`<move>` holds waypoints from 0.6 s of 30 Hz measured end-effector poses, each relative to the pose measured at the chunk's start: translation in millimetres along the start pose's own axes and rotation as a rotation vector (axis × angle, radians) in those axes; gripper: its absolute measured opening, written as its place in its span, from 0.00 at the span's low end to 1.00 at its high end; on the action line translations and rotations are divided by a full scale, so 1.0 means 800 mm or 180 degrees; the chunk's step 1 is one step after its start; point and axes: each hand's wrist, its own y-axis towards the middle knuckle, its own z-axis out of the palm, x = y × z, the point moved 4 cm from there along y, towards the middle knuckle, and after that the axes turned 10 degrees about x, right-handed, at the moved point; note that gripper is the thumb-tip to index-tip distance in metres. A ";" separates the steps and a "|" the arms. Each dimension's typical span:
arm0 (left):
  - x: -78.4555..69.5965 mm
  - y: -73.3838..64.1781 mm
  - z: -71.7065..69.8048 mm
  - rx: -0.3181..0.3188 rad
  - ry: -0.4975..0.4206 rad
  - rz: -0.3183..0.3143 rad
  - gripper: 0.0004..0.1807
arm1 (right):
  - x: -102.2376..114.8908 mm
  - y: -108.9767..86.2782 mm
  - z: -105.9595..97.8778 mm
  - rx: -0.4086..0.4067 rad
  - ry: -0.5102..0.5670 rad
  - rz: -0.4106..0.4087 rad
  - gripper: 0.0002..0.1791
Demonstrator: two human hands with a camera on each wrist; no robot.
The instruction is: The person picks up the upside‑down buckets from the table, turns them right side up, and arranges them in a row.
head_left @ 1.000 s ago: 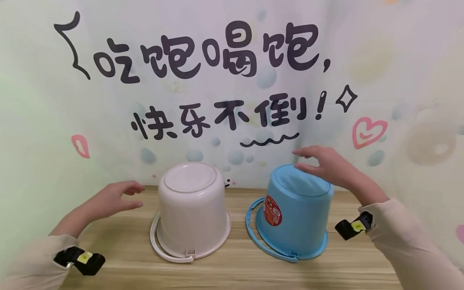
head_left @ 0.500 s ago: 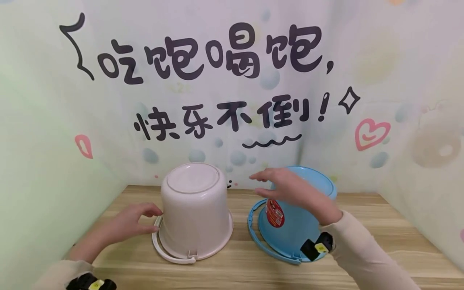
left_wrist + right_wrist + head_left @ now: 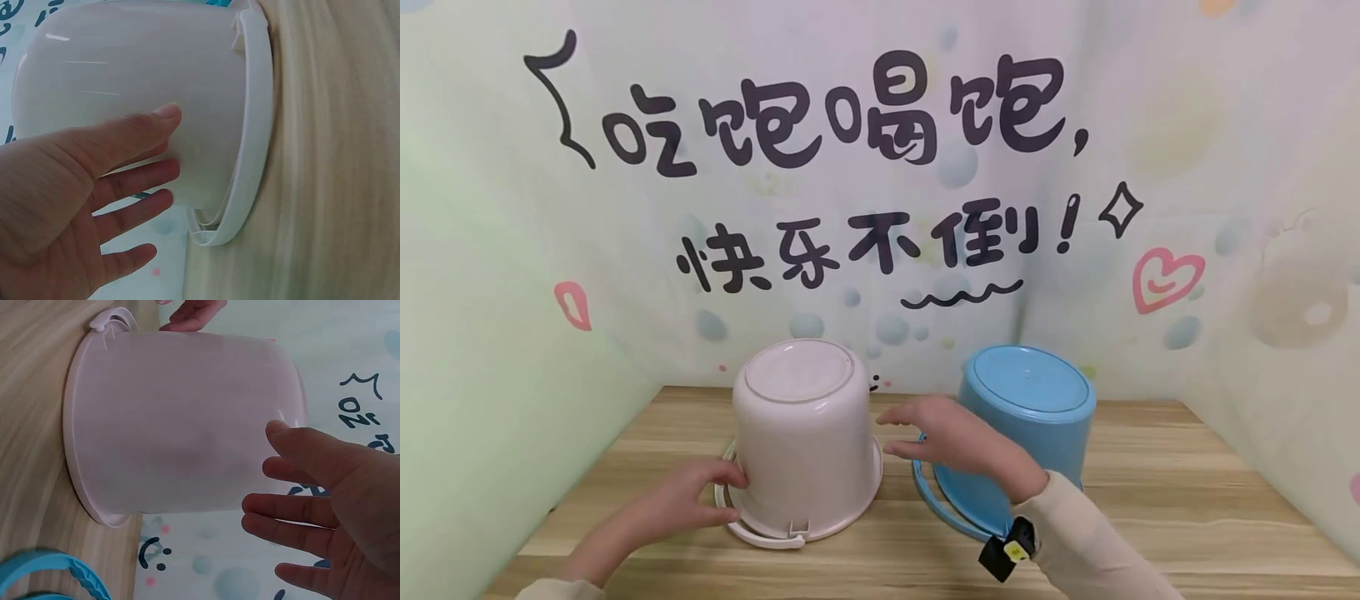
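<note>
A pale pink bucket (image 3: 805, 458) stands upside down on the wooden table, its handle (image 3: 760, 533) lying round the left and front of its rim. My left hand (image 3: 681, 500) is at the bucket's left side, fingers spread and fingertips right by the wall. In the left wrist view the thumb and fingers (image 3: 140, 178) overlap the bucket, loosely bent. My right hand (image 3: 947, 433) reaches toward the bucket's right side, with relaxed fingers close to the wall and nothing in them. Behind my right hand and forearm, a blue bucket (image 3: 1037, 392) also stands upside down, its lower part partly hidden.
The wooden table (image 3: 1187, 492) runs back to a printed cloth wall (image 3: 865, 325) with black lettering. Pale cloth sides rise at left and right. The blue bucket's handle (image 3: 943, 508) lies on the table between the two buckets.
My right hand has moved left and down from over the blue bucket toward the pink bucket's right side. My left hand has moved right and down to its left side. Both buckets stay put.
</note>
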 end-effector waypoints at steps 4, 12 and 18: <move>0.003 -0.004 0.007 -0.0052 0.0039 -0.0092 0.17 | 0.000 0.012 0.021 0.0153 0.0103 0.0014 0.20; 0.008 -0.006 0.019 -0.0061 0.0095 -0.0087 0.16 | -0.003 0.029 0.054 0.0254 0.0243 -0.0082 0.16; 0.009 -0.004 0.026 0.0095 -0.0010 -0.0223 0.16 | -0.004 0.039 0.074 0.0252 0.0280 -0.0202 0.08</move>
